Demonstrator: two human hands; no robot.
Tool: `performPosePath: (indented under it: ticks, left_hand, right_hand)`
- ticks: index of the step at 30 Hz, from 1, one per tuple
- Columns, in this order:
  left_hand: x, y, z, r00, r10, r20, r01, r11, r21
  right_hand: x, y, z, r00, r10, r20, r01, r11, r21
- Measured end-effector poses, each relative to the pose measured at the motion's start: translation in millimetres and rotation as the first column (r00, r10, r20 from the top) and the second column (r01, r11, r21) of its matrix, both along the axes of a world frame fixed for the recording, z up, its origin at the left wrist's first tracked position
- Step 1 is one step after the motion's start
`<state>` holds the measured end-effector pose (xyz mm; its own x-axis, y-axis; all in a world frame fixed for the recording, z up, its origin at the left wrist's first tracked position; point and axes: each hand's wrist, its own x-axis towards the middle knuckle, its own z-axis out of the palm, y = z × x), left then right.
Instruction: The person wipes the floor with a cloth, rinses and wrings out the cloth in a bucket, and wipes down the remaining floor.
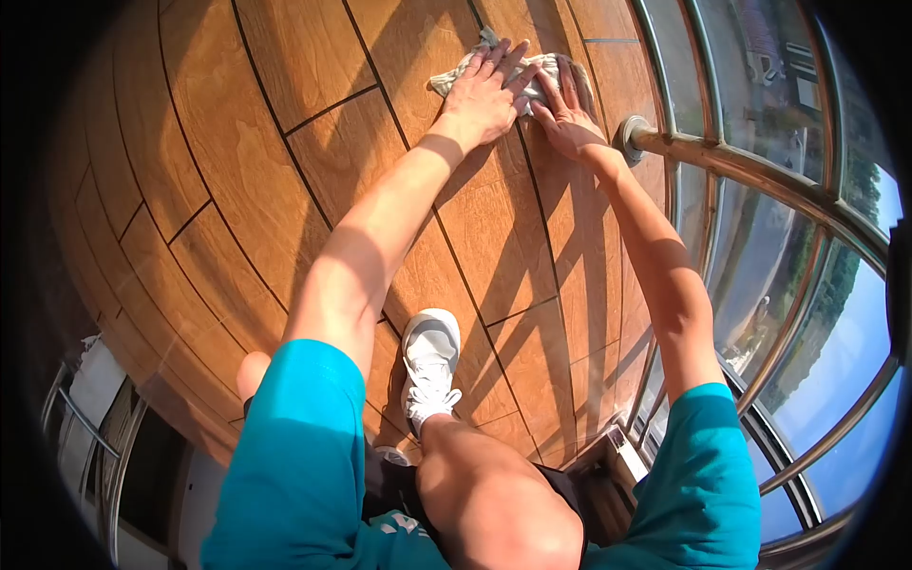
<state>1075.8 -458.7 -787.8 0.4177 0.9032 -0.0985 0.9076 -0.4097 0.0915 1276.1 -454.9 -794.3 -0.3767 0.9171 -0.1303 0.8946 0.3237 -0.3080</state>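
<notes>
A pale, crumpled cloth (pixel 445 84) lies on the brown wood-patterned tile floor (pixel 332 157) near the top of the view. My left hand (pixel 484 95) rests flat on it with the fingers spread, covering its middle. Just to the right, my right hand (pixel 568 119) presses on the cloth's right part, its fingers stretched out and apart. The two hands are side by side, close together. Part of the cloth is hidden beneath them.
Metal railing bars (pixel 760 166) curve along the right side, with a round mount (pixel 629 138) beside my right wrist. My white shoe (pixel 430 356) stands on the floor below the hands. More metal rails (pixel 87 423) show at the lower left.
</notes>
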Motion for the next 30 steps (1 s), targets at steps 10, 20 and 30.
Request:
performPosePath:
  ticks: [10,20,30]
  left_hand:
    - [-109,-94,-5,0.973,-0.105,0.206,0.089,0.992,0.087]
    - [-104,-132,28,0.764,-0.065,0.642,-0.023,0.991,0.128]
    - [-182,-277,-3,0.873,0.177,0.454,-0.19,0.982,-0.018]
  right_hand:
    - [-12,14,-9,0.983,-0.012,-0.184,-0.011,0.992,-0.125]
    - [-99,-198,7,0.986,0.155,-0.064,-0.153,0.988,0.027]
    - [-213,-327,33,0.983,0.138,-0.124,-0.147,0.987,-0.064]
